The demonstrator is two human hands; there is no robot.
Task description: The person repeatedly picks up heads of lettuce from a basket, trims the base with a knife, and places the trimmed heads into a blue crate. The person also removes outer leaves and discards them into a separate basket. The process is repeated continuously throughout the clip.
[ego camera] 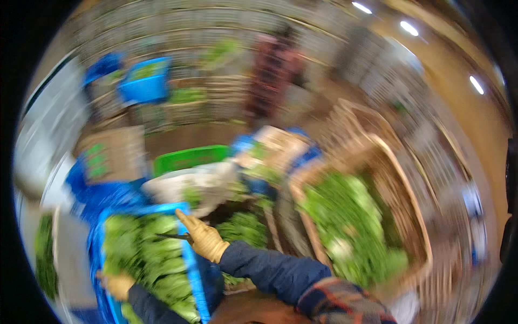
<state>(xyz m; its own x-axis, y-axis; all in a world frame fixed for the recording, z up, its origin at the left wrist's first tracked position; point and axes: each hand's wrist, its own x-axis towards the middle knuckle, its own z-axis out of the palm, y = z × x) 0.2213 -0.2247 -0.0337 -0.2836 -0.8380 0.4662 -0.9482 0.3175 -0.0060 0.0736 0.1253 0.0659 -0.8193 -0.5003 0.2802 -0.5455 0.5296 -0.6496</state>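
Observation:
A blue crate [196,279] packed with rows of leafy green heads, likely lettuce [164,251], stands before me, blue plastic sheeting around its left side. My right hand [204,239], in a yellowish glove, is at the crate's right rim and holds a dark, thin tool, perhaps a knife [172,236], pointing left over the leaves. At the crate's left edge is my left hand [117,285], gloved too and blurred; its fingers cannot be made out clearly. More leafy heads [243,229] lie just right of the crate.
At right stands a large tan crate [417,210] with leafy heads. A green crate [192,158], a cardboard box [115,156] and a blue crate of greens [145,89] are farther back. A person [271,77] in a checked garment is near stacked crates [228,97].

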